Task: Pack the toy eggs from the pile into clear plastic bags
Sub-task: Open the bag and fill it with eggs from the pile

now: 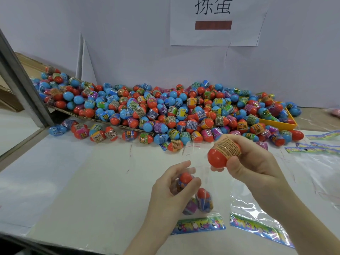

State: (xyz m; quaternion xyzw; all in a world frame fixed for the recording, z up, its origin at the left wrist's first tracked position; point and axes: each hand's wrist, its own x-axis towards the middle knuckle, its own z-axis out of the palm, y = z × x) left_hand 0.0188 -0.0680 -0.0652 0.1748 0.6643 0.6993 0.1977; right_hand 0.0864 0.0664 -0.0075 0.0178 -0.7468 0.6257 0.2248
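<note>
The right hand [255, 161] was gripping one toy egg [223, 153], fingers curled round the labelled end with the orange end poking out toward the left hand [173, 186], right at the mouth of the clear bag [197, 181]. The left hand had its fingers and thumb curled round the bag's side, pinching the plastic with an orange-topped egg [184, 178] inside it under the fingertips; two more bagged eggs [203, 199] sat lower, just below that hand, above the bag's colourful header strip [198, 225]. Beyond both hands the big pile of eggs [165, 111] ran nearly the full width against the wall, its front edge just past the right hand's knuckles. To the left of the left hand the white table [73, 181] lay bare up to a grey metal post [24, 89] and the table's near edge. Right of the right hand lay spare empty bags [261, 225], their far ends cut off by the frame. A yellow tray [287, 124] was mostly buried under eggs, so only a corner showed. I couldn't really make out the bag's top edge, it's see-through and glare-y. The paper sign [217, 21] on the wall was cropped at the top.
</note>
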